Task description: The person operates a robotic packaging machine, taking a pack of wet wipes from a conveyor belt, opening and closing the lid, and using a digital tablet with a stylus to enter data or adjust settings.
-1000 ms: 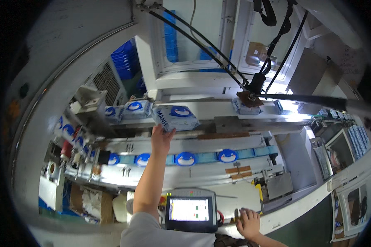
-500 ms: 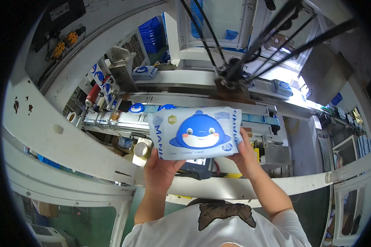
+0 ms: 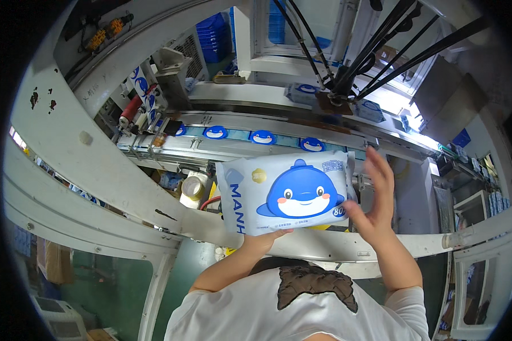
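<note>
Wipes pack point(image 3: 287, 193), soft white pouch with a blue cartoon dolphin, is sitting in the centre of the frame, held up flat and face-on to the camera, just below the conveyor. Left hand point(image 3: 264, 238) is gripping it from underneath at the lower edge, fingers mostly hidden behind the pouch, so their exact set can't be told. Right hand point(image 3: 375, 199) is touching the pack's right end with the thumb, fingers spread and lifted, not clamped. Step in hand looks like an inspection of a pack taken off the line. Next move probably calls for a firmer right-hand grip before turning or setting it down, since the pouch is soft and could sag. Behind it, conveyor point(image 3: 222, 149) is carrying a row of matching packs point(image 3: 263, 137) across the upper middle; black robot arm rods point(image 3: 347, 62) are hanging at upper right; white curved frame point(image 3: 85, 159) is running along the left.
</note>
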`<state>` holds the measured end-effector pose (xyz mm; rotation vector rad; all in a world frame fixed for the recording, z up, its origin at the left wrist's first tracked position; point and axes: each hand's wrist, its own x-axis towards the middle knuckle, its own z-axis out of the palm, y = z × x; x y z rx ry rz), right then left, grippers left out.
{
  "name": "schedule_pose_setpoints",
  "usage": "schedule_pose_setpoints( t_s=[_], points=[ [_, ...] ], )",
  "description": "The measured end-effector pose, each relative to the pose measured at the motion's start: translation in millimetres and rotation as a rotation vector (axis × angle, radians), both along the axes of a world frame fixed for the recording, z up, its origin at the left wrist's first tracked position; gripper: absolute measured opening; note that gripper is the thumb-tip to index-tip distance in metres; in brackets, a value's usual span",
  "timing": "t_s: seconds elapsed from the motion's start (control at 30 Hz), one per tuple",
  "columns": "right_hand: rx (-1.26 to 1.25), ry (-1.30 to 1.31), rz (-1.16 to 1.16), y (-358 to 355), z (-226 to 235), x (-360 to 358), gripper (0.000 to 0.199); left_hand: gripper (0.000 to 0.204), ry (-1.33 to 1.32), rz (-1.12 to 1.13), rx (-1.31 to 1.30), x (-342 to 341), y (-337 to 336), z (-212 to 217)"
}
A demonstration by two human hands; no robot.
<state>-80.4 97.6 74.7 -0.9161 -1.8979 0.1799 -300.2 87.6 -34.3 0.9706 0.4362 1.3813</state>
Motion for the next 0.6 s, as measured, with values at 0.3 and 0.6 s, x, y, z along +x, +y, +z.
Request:
schedule_pose_setpoints(
  t_s=[0.3, 0.6],
  points=[
    [0.37, -0.55, 0.146, -8, 39, -28, 0.043, 0.07, 0.245, -0.161, 0.08, 16, 22, 37],
    [0.014, -0.226, 0.176, 0, 76, -28, 0.022, 0.073, -0.144, -0.249, -0.126, -1, 4, 25]
  ],
)
